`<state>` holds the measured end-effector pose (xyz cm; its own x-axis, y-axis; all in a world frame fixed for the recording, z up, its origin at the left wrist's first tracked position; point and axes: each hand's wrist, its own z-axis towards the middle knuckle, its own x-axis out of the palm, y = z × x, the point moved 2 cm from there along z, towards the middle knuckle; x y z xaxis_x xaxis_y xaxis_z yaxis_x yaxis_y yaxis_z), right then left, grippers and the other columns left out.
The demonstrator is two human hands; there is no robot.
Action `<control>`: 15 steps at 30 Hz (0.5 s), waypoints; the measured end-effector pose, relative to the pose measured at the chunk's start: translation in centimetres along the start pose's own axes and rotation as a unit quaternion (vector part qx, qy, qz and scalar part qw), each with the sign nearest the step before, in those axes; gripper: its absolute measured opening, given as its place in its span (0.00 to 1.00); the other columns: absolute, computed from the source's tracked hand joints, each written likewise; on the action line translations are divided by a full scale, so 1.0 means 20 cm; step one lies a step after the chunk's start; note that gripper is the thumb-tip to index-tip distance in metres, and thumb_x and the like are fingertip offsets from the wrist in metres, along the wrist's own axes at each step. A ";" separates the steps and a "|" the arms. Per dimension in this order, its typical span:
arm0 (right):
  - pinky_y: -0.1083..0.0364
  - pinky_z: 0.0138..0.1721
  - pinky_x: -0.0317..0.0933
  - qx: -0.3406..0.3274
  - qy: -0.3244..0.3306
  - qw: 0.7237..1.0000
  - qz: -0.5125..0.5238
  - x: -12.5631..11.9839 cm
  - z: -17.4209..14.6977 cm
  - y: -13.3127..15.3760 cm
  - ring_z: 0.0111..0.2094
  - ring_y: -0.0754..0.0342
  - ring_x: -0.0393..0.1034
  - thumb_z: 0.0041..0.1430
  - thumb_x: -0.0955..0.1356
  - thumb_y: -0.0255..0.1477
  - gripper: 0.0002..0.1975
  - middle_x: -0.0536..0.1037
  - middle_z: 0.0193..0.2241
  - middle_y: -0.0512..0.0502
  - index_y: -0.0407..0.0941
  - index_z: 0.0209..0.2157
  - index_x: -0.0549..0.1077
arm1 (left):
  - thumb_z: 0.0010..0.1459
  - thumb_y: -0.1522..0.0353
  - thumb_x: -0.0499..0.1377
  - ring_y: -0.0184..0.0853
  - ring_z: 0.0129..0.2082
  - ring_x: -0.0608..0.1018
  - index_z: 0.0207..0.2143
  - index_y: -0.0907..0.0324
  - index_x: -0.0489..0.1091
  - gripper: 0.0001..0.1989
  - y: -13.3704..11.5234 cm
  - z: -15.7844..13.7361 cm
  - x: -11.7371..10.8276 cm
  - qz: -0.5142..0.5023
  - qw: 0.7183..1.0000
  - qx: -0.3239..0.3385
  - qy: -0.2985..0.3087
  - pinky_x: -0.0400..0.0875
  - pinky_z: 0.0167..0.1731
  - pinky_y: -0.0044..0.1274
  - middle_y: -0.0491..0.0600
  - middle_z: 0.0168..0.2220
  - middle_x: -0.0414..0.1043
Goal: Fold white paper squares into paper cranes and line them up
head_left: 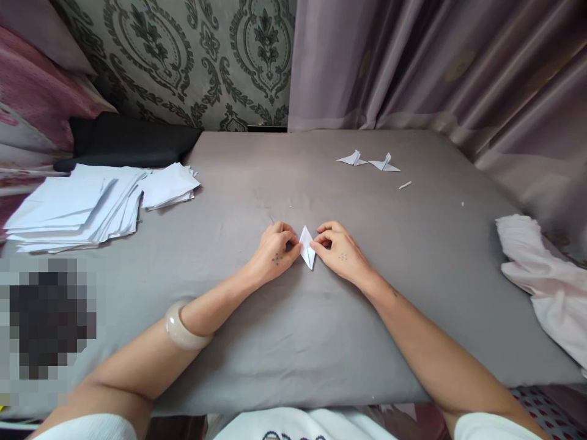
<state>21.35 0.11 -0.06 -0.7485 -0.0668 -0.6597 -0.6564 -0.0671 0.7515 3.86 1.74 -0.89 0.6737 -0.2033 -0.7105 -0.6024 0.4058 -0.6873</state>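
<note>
Between my two hands is a small piece of white paper folded into a diamond (307, 249), with a crease or slit running down its lower half. My left hand (278, 249) pinches its left edge between thumb and fingers. On the opposite edge, my right hand (338, 249) pinches it the same way. The diamond's upper and lower points show clear of my fingers. Farther off to the right, two folded white paper pieces with pointed wings, a left one (353, 159) and a right one (385, 164), rest side by side on the grey cloth.
A large stack of white paper (77, 205) lies at the left, beside a smaller stack of paper (167, 186). Behind them is a black item (132, 143). A thin white scrap (405, 184) and pale bunched cloth (545, 275) are on the right. Curtains (367, 61) hang behind the grey-covered surface (257, 342).
</note>
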 end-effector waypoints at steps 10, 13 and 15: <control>0.54 0.41 0.63 0.018 -0.006 1.000 0.003 0.01 0.01 -0.01 0.30 0.60 0.68 0.52 0.68 0.30 0.06 0.70 0.44 0.45 0.44 0.25 0.72 | 0.55 0.69 0.59 0.37 0.38 0.71 0.30 0.60 0.68 0.03 0.00 0.00 -0.01 0.003 1.000 0.003 0.001 0.67 0.40 0.31 0.51 0.36 0.67; 0.55 0.38 0.63 0.031 -0.021 0.999 -0.004 0.00 0.01 -0.02 0.30 0.60 0.67 0.51 0.70 0.30 0.05 0.70 0.41 0.47 0.44 0.29 0.71 | 0.57 0.70 0.58 0.36 0.37 0.69 0.36 0.59 0.68 0.04 0.00 0.00 -0.01 0.043 0.999 0.027 -0.005 0.66 0.40 0.31 0.50 0.37 0.68; 0.56 0.36 0.63 0.021 -0.013 1.000 -0.006 0.01 0.01 -0.02 0.30 0.60 0.67 0.52 0.70 0.29 0.05 0.70 0.38 0.49 0.45 0.31 0.71 | 0.60 0.70 0.56 0.37 0.38 0.68 0.40 0.59 0.68 0.05 -0.01 -0.01 0.00 0.077 0.995 0.070 -0.005 0.65 0.41 0.31 0.51 0.40 0.69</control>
<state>21.46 0.26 -0.38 -0.7419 -0.0403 -0.6693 -0.6688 -0.0265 0.7430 3.88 1.48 -0.73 0.5833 -0.1209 -0.8032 -0.6332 0.5517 -0.5429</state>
